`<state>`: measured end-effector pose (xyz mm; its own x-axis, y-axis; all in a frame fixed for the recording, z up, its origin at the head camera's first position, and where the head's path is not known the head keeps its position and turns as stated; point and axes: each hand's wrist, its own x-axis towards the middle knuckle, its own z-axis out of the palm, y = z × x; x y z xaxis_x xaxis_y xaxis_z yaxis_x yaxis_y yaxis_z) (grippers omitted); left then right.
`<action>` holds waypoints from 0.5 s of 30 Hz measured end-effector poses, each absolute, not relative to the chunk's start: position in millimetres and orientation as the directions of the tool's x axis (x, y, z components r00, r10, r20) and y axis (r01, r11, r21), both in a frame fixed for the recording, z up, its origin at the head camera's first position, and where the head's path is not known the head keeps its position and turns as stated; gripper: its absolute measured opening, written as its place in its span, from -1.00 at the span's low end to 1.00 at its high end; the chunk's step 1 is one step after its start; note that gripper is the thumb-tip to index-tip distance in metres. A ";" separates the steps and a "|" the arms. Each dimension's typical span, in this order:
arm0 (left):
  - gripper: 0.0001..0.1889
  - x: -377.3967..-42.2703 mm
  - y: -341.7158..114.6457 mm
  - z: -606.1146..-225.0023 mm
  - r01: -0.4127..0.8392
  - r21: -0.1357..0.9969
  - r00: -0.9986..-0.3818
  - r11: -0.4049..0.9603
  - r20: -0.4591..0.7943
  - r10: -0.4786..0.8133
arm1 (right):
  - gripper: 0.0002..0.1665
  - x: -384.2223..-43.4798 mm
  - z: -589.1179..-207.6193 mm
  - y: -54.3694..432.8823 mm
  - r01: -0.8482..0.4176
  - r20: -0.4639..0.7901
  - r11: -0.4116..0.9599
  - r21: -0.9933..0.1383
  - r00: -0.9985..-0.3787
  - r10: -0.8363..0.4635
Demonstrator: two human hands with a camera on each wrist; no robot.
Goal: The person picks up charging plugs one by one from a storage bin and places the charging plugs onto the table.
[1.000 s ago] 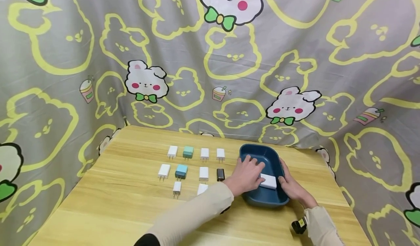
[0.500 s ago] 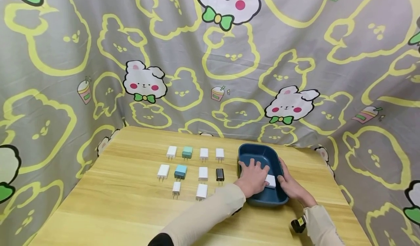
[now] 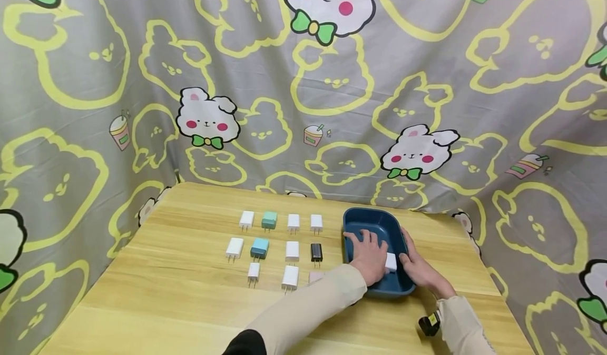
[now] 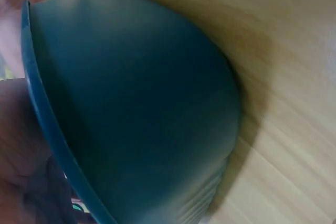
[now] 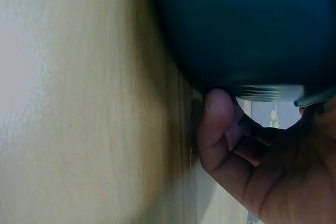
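Note:
In the head view a dark blue plastic basin (image 3: 374,216) stands on the wooden table's right half. My left hand (image 3: 369,257) reaches down into it, fingers spread and bent; its palm side is hidden. A white block (image 3: 391,263) lies in the basin right beside that hand, partly covered by it. On the basin's right side my right hand (image 3: 421,268) holds the wall, thumb at the rim. The right wrist view shows the right hand's bent fingers (image 5: 218,111) against the outside of the basin. From the left wrist the basin's outer wall (image 4: 142,93) fills most of the view.
Several plug-in chargers lie in rows left of the basin, among them a white one (image 3: 290,277), a blue one (image 3: 259,248), a green one (image 3: 269,219) and a black one (image 3: 316,252). A pinkish piece (image 3: 316,276) sits beside my left sleeve. A patterned curtain (image 3: 265,155) hangs behind the table.
My left hand has shifted right inside the basin and now covers more of the white block. The right hand keeps its hold on the basin.

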<state>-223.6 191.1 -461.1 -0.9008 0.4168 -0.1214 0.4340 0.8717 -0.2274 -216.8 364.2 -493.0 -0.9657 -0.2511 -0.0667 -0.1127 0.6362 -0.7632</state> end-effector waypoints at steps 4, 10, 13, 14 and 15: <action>-0.27 -224.8 195.4 -464.4 0.414 -0.295 -0.910 0.861 -0.152 0.386 | -0.15 -217.4 -493.1 363.7 -0.114 -0.064 0.641 -0.759 -0.967 -0.247; -0.37 -222.2 200.2 -469.7 0.402 -0.355 -0.916 0.844 -0.179 0.360 | -0.16 -215.7 -491.5 363.2 -0.105 -0.079 0.650 -0.752 -0.966 -0.247; -0.41 -222.3 200.4 -471.5 0.394 -0.357 -0.919 0.847 -0.161 0.360 | -0.16 -215.5 -491.1 363.2 -0.097 -0.088 0.652 -0.752 -0.966 -0.245; -0.41 -222.3 200.1 -471.8 0.394 -0.355 -0.919 0.848 -0.158 0.361 | -0.16 -215.5 -491.0 363.2 -0.095 -0.089 0.651 -0.753 -0.966 -0.244; -0.41 -222.3 199.8 -472.2 0.393 -0.351 -0.920 0.850 -0.156 0.361 | -0.16 -215.5 -490.9 363.2 -0.093 -0.090 0.651 -0.753 -0.966 -0.242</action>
<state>-222.3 199.8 -472.2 -0.9197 0.3606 -0.1557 0.3927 0.8500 -0.3512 -215.5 363.2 -490.9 -0.9661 -0.2422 -0.0898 -0.0933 0.6514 -0.7530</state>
